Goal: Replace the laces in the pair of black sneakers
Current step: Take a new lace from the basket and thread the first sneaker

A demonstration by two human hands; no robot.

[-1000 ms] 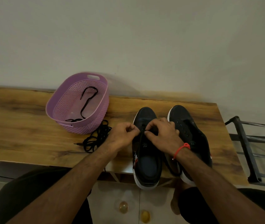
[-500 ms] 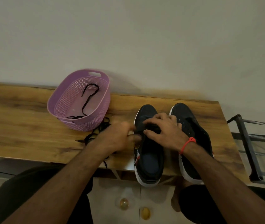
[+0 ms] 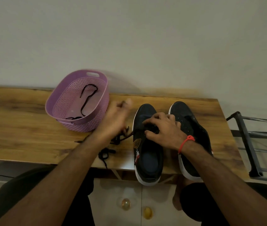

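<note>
While gripping the left sneaker (image 3: 147,144), right hand (image 3: 163,129); left hand (image 3: 115,117) blurred.

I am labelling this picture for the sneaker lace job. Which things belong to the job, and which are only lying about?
Job:
- left sneaker
- right sneaker
- loose black lace on the table
- lace in the purple basket
- left hand
- right hand

Lying about:
- metal rack
- wooden table
- purple basket
</note>
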